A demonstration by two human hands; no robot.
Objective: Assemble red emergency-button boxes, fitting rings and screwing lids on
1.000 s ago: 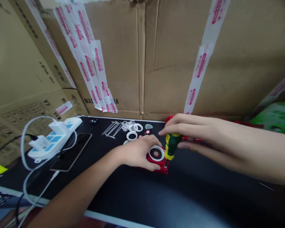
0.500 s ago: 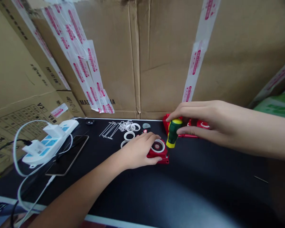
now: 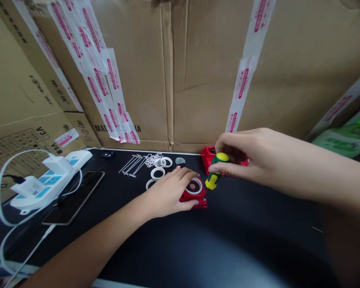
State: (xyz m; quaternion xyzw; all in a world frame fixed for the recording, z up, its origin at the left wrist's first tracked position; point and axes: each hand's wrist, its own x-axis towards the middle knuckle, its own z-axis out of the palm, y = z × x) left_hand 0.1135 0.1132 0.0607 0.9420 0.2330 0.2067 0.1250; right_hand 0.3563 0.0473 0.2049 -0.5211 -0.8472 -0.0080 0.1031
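The left hand (image 3: 171,194) holds a red part (image 3: 201,204) on the black counter (image 3: 228,248), with its fingers laid over the top and its thumb pressed along the near side. A white ring (image 3: 193,193) sits on the top of this part, just beside the fingers of the left hand. The right hand (image 3: 252,156) is closed around the green and yellow handle of a screwdriver (image 3: 211,182), which leans with its top towards the right hand. Its thin shaft goes down to the right end of the red part; whether the tip touches is too small to tell. Directly behind the right hand there is another red part (image 3: 207,161), which this hand partly covers. Beyond the left hand lie loose white rings (image 3: 153,173), a heap of white chain (image 3: 150,161) and a pale disc (image 3: 180,161), and farther to the left some thin white rods (image 3: 132,166). Well to the left of the left hand are a dark phone (image 3: 75,198) and a white power strip (image 3: 46,189) with two plugs (image 3: 30,187).
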